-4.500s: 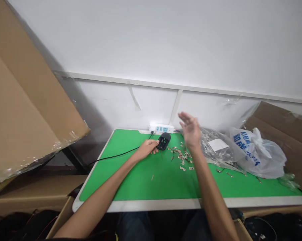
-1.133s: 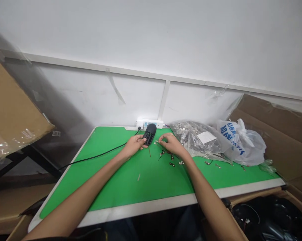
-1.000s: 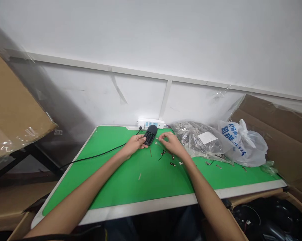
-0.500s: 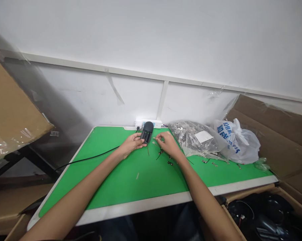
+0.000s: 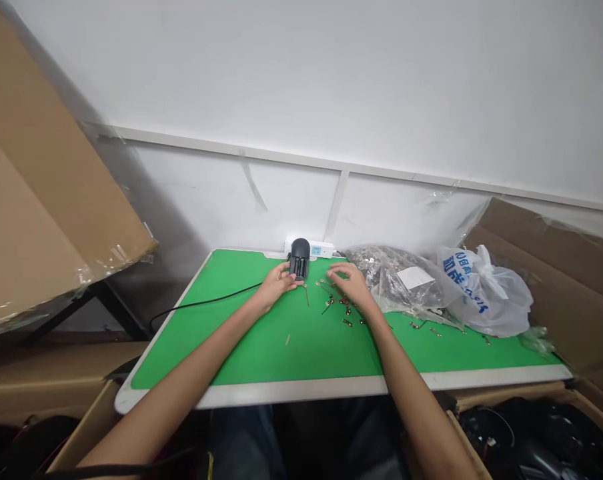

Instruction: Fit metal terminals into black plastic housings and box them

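Observation:
My left hand (image 5: pixel 276 285) grips the lower end of a black plastic battery housing (image 5: pixel 300 257), rounded at the top, with its open slots facing me. A thin strip (image 5: pixel 307 295) lies on the green mat just below it. My right hand (image 5: pixel 350 281) hovers to the right of the housing, apart from it, with thumb and fingers curled together. Whatever may be between those fingertips is too small to tell. Small metal contact pieces (image 5: pixel 347 323) lie scattered under and beside the right hand, some with dark or red bits of wire.
A white power strip (image 5: pixel 324 250) stands against the wall behind the green-topped table (image 5: pixel 251 360). On the right are a clear bag of metal parts (image 5: pixel 381 267) and a tied white bag (image 5: pixel 496 300). Cardboard boxes (image 5: pixel 51 200) flank the table. A black cable (image 5: pixel 206 301) crosses the left side.
My right hand has lifted slightly away from the small contacts and from the housing. The housing in my left hand is turned more upright. The whole view has shifted a little.

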The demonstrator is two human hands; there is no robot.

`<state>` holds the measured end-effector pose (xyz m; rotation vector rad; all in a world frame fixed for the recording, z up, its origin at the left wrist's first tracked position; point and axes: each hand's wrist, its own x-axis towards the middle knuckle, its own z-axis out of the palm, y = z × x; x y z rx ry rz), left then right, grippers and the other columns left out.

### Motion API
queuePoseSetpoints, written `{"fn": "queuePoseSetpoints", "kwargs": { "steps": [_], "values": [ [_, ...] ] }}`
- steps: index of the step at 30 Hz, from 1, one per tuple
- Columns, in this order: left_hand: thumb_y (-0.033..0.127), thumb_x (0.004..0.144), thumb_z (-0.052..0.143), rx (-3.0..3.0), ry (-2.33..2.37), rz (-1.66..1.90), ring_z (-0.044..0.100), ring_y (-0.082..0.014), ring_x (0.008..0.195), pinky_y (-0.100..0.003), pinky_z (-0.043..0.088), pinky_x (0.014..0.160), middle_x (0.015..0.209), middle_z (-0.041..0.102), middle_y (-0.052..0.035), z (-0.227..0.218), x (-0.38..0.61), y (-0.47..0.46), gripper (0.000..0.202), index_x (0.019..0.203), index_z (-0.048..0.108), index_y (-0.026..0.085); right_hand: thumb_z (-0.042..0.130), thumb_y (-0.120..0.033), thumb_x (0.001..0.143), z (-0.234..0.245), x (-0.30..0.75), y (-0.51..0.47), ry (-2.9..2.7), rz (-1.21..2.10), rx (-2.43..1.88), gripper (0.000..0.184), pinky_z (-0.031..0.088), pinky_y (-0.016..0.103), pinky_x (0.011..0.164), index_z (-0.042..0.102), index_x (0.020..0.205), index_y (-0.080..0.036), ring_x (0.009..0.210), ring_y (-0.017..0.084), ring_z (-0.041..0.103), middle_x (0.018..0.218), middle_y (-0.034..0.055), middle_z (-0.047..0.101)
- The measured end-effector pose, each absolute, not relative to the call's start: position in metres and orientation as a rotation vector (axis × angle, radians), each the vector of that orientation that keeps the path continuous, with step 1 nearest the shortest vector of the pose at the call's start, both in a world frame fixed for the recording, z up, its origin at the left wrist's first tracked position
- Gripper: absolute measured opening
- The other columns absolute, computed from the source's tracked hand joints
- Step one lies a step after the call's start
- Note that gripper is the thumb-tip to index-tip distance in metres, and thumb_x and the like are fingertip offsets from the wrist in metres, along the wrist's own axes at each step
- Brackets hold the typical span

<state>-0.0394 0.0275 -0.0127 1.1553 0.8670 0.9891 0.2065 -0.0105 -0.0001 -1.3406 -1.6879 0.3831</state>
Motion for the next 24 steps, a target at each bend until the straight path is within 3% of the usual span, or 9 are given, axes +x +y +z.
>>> {"fn": "queuePoseSetpoints", "kwargs": {
  "steps": [4,6,9,12,15,19,22,24],
  "values": [
    [0.017,0.092,0.073,1.173,0.888,1.105,0.079,-0.0151,0.091,-0.021,0.059,0.078,0.114,0.078,-0.0102,-0.017,-0.039,0.020,0.039,0.128,0.057,0.017,0.030,-0.081,0.096,0.036,0.190,-0.028,-1.353,0.654,-1.153,0.074,0.049,0.044,0.103,0.067,0.070,-0.022,0.102,0.029,0.070,0.089,0.0105,0.076],
    [0.022,0.090,0.076,1.201,0.867,1.126,0.079,-0.0162,0.093,-0.022,0.060,0.079,0.117,0.078,-0.0104,-0.019,-0.039,0.019,0.045,0.130,0.056,0.017,0.007,-0.085,0.095,0.064,0.177,-0.037,-1.380,0.873,-0.917,0.090,0.051,0.045,0.101,0.066,0.070,-0.021,0.103,0.030,0.071,0.087,0.0130,0.074],
    [0.031,0.085,0.082,1.236,0.832,1.156,0.079,-0.0191,0.094,-0.024,0.061,0.078,0.120,0.077,-0.0123,-0.020,-0.040,0.019,0.056,0.132,0.056,0.017,-0.007,-0.085,0.091,0.104,0.156,-0.044,-1.437,1.014,-0.650,0.102,0.050,0.049,0.105,0.069,0.076,-0.019,0.115,0.033,0.069,0.096,0.0158,0.075],
    [0.035,0.082,0.084,1.239,0.813,1.200,0.079,-0.0202,0.095,-0.023,0.060,0.076,0.126,0.075,-0.0151,-0.020,-0.040,0.018,0.062,0.134,0.055,0.016,-0.002,-0.086,0.092,0.122,0.141,-0.044,-1.417,1.058,-0.595,0.099,0.051,0.050,0.105,0.071,0.111,-0.022,0.129,0.031,0.062,0.129,0.0119,0.070],
    [0.035,0.082,0.084,1.203,0.801,1.215,0.079,-0.0189,0.096,-0.021,0.059,0.077,0.129,0.074,-0.0163,-0.018,-0.041,0.016,0.064,0.136,0.054,0.016,0.017,-0.084,0.095,0.114,0.133,-0.044,-1.348,1.098,-0.543,0.080,0.056,0.052,0.099,0.051,0.146,-0.033,0.142,0.030,0.051,0.158,0.0046,0.051],
    [0.036,0.082,0.085,1.217,0.783,1.192,0.079,-0.0189,0.097,-0.021,0.059,0.078,0.129,0.074,-0.0160,-0.016,-0.043,0.015,0.064,0.135,0.056,0.017,0.052,-0.057,0.092,0.085,0.129,-0.044,-1.215,1.233,-0.486,0.063,0.064,0.040,0.085,0.041,0.153,-0.041,0.143,0.028,0.048,0.166,-0.0025,0.041],
    [0.038,0.080,0.086,1.229,0.767,1.208,0.079,-0.0199,0.097,-0.022,0.059,0.078,0.129,0.074,-0.0155,-0.018,-0.043,0.015,0.066,0.136,0.057,0.018,0.054,-0.042,0.089,0.061,0.128,-0.045,-1.118,1.337,-0.487,0.064,0.065,0.033,0.074,0.042,0.152,-0.041,0.143,0.026,0.050,0.168,-0.0046,0.039],
    [0.041,0.078,0.088,1.212,0.767,1.209,0.079,-0.0209,0.096,-0.023,0.060,0.076,0.129,0.074,-0.0166,-0.019,-0.043,0.015,0.070,0.136,0.057,0.017,0.050,-0.042,0.089,0.045,0.127,-0.051,-1.040,1.353,-0.502,0.064,0.066,0.036,0.078,0.043,0.152,-0.038,0.144,0.027,0.051,0.168,-0.0015,0.040]
  ]
}}
